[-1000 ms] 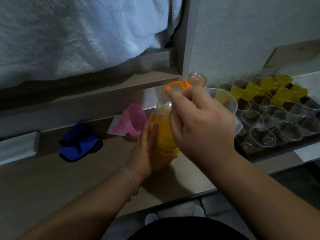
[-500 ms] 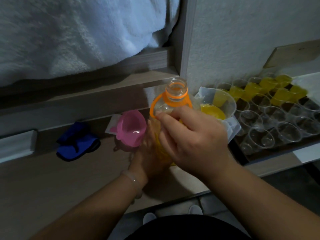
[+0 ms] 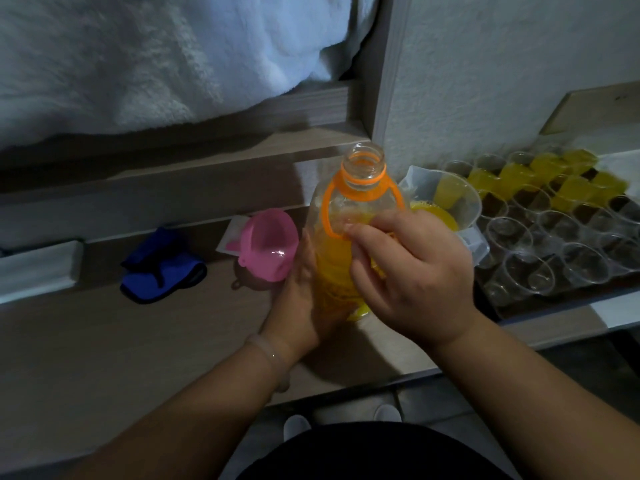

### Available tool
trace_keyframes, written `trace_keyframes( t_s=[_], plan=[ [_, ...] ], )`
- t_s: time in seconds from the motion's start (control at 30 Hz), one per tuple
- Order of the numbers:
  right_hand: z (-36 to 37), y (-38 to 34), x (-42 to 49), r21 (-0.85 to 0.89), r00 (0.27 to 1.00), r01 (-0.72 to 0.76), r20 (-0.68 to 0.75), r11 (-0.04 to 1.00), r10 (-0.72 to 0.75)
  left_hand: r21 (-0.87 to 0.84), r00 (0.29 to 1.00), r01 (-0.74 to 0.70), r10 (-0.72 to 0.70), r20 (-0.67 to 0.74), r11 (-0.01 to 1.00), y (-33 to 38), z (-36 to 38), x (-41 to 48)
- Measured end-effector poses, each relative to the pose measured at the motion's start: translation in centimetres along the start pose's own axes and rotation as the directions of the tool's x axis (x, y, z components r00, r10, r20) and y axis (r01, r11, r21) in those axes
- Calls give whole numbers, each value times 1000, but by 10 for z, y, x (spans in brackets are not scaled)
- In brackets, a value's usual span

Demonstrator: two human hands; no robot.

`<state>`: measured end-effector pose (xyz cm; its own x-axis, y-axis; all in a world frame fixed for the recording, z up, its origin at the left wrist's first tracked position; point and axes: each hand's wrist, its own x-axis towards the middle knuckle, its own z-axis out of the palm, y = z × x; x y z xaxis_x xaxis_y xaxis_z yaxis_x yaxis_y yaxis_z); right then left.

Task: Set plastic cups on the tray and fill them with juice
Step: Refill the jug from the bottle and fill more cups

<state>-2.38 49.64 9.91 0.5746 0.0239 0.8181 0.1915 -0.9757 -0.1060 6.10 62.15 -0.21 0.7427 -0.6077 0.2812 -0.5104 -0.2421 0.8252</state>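
An uncapped clear bottle of orange juice with an orange carry handle stands upright on the wooden counter. My left hand grips its lower body from the left. My right hand lies against its right side, fingers curled, fingertips at the orange handle loop. A clear measuring jug with juice in it stands just behind the right hand. To the right, a dark tray holds several clear plastic cups; the far rows are filled with yellow juice, the near rows are empty.
A pink funnel lies left of the bottle on the counter. A blue cloth lies further left. A white fluffy blanket hangs over a ledge behind. The counter's front edge runs just below my wrists.
The bottle went from tilted toward the jug to standing upright on the counter. My right hand slid down from the neck and handle to the bottle's side.
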Motion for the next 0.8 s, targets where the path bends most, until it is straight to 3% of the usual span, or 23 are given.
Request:
trace_keyframes(
  t_s=[0.13, 0.6, 0.67, 0.8],
  plan=[
    [-5, 16, -8, 58, 998, -65, -1, 996, 65, 86, 997, 70, -71, 7, 994, -8, -7, -4],
    [-5, 15, -28, 99, 986, -166, -8, 981, 168, 142, 998, 61, -63, 13, 988, -6, -9, -17],
    [-7, 15, -29, 96, 989, -147, -3, 984, 148, 235, 1000, 4, 0, -15, 972, -2, -10, -23],
    [-15, 17, -34, 129, 990, -132, -25, 983, 137, 479, 941, -230, 319, -112, 847, 17, -14, -37]
  ],
)
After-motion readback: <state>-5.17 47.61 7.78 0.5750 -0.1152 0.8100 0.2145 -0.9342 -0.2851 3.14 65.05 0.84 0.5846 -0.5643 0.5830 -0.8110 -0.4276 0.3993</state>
